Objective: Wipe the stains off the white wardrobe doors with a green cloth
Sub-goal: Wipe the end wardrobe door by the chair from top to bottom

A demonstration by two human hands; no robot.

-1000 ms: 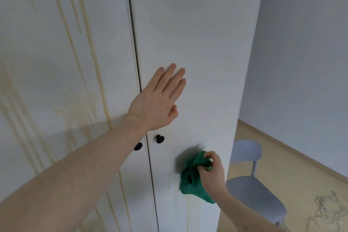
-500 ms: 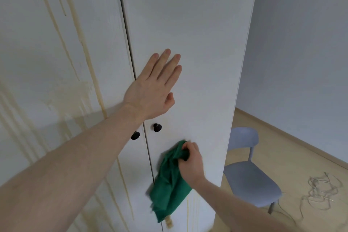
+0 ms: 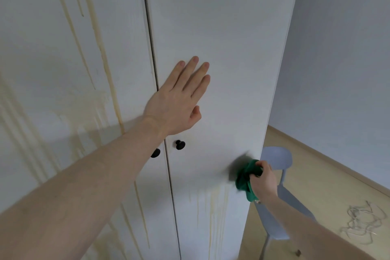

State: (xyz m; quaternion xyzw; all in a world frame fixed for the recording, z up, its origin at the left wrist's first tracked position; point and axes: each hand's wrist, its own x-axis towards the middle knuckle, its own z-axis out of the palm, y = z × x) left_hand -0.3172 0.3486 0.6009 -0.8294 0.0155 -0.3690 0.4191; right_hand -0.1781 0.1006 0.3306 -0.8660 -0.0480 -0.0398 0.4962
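Note:
Two white wardrobe doors fill the view. The left door (image 3: 69, 69) carries long yellowish drip stains (image 3: 101, 53). The right door (image 3: 221, 38) looks clean above and has faint yellow streaks (image 3: 213, 202) low down. My left hand (image 3: 179, 99) presses flat on the right door, fingers straight, above two black knobs (image 3: 180, 145). My right hand (image 3: 262, 179) grips a bunched green cloth (image 3: 244, 181) against the right door near its right edge, below knob height.
A pale blue chair (image 3: 278, 192) stands right beside the wardrobe's right side, behind my right arm. A tangle of light cord (image 3: 358, 224) lies on the wooden floor at the far right. A grey wall (image 3: 341, 59) closes the corner.
My right hand has swept the green cloth from the middle of the right door to its right edge and slightly up. My left hand stays pressed on the door.

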